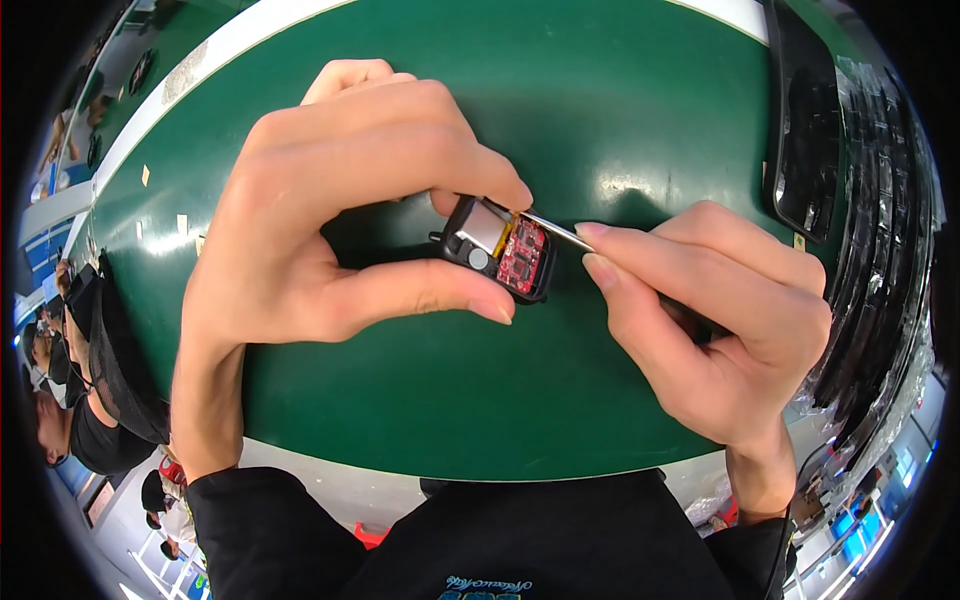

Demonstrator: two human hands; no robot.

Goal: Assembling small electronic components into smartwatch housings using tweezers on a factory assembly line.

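Between the thumb and fingers of my left hand (340,200) is a small black electronic device (452,246) with its casing open. Inside it show a red circuit board (524,256), a silver battery-like block (482,228) and a round grey part (479,259). My right hand (715,310) pinches a thin metal tool (556,231), like tweezers or a pick. The tool's tip reaches the upper edge of the device beside the red board, close to my left fingertip. Its exact tip shape is hidden.
Below lies a green table (450,400) with a pale edge. A black tray (805,130) sits at the far right, beside a stack of black trays in clear plastic (875,230). Small paper bits (182,224) lie at the left. Other people (95,420) sit further left.
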